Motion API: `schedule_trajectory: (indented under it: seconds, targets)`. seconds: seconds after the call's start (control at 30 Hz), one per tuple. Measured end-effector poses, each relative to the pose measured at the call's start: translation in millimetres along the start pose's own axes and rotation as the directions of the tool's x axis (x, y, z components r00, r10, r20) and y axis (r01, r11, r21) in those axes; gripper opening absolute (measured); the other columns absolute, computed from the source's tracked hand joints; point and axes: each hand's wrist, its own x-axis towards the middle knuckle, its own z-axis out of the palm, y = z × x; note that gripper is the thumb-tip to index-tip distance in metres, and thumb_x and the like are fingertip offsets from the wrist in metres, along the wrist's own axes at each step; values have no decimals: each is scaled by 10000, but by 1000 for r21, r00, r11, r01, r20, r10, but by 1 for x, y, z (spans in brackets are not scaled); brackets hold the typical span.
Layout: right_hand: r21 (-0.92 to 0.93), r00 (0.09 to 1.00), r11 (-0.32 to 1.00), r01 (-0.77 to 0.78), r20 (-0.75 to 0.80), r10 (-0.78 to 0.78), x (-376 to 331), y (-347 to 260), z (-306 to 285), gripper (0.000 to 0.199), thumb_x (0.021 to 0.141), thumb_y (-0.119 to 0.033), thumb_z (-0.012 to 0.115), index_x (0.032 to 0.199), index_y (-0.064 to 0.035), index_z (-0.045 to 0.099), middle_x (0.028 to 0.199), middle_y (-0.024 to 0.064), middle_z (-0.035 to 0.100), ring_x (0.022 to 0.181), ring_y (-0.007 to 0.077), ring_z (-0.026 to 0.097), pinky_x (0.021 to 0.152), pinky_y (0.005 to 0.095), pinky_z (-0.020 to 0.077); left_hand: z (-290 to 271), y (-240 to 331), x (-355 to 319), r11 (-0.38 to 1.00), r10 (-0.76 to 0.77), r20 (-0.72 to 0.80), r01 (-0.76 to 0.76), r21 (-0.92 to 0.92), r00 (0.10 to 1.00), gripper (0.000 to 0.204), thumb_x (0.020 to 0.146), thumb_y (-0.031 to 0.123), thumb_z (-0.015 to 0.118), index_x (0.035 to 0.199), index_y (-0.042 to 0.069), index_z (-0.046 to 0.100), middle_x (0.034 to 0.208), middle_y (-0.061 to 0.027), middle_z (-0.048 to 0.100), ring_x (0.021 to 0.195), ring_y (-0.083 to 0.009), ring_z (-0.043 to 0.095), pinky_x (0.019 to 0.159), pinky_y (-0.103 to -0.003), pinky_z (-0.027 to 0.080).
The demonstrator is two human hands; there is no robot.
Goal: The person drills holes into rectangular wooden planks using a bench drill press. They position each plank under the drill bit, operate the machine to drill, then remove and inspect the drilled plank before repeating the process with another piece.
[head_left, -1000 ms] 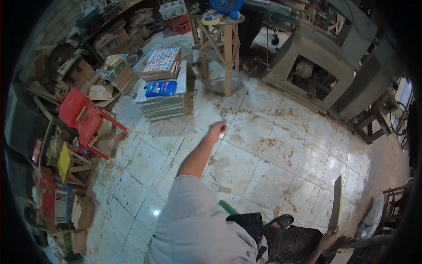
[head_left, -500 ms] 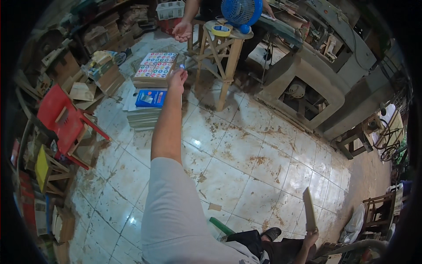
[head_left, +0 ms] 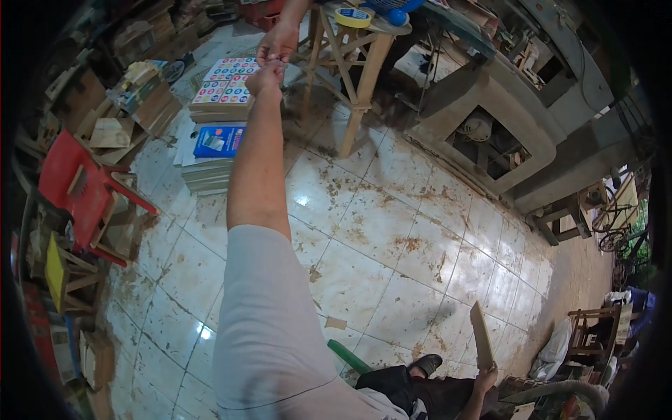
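Observation:
My left hand (head_left: 264,80) is stretched far forward, its fingers closed in a pinch. It meets another person's hand (head_left: 280,43), which reaches in from the far side with its fingers bent. Whatever lies between the two hands is too small to make out. Just under my left wrist stands a stack of sheets (head_left: 222,82) printed with rows of coloured round labels. In front of that lies a blue printed packet (head_left: 215,141) on a further stack. Low on the right, my right hand (head_left: 486,378) grips a thin wooden board (head_left: 481,337) at its lower end, holding it nearly upright.
A wooden stool (head_left: 360,77) carries a yellow tape roll (head_left: 352,17) and part of a blue fan. On the left stands a red plastic chair (head_left: 77,185). A large grey machine (head_left: 504,133) fills the far right. Debris lies on the white tiled floor (head_left: 371,266).
My left hand, with a small clear shiny thing showing in it before, has met the other person's hand. That hand has closed from an open palm. The view has shifted slightly; the board stays held.

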Motion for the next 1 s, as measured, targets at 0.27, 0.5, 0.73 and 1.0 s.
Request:
schedule_trajectory:
  seconds: [0.27,0.5,0.73,1.0]
  targets:
    - [250,999,968,-3,-33,12,-20,18,-8,395,858,-131,598,1190,76,549,1138,262,601,1055,357,588,899,404,446,-9,-59,13,989,29,434,37,-143,900,67,842,74,650,850,45,590,816,-70,611,786,-173,614,729,-293,538]
    - [916,957,285,-281,245,155,-82,-93,-96,284,962,-213,549,1126,15,584,928,114,675,758,152,660,575,252,546,-154,-197,-303,818,-566,540,348,457,623,204,954,235,533,1031,55,589,944,-43,621,830,-141,576,813,-296,475]
    - [942,934,-24,-336,336,125,-182,-60,-144,310,963,-258,541,1150,-10,557,895,93,679,699,165,679,497,241,548,-157,-190,-585,330,-782,531,505,797,-326,395,972,331,510,1286,93,490,1205,-95,583,1106,-236,568,950,-406,470]
    - [857,872,-443,-263,408,271,-293,-4,-120,305,907,-234,633,1119,-17,598,940,109,679,777,213,691,596,321,578,-138,-137,-742,544,-536,555,243,803,-635,523,994,278,448,1450,74,296,1347,-133,493,1222,-226,482,1045,-402,364]
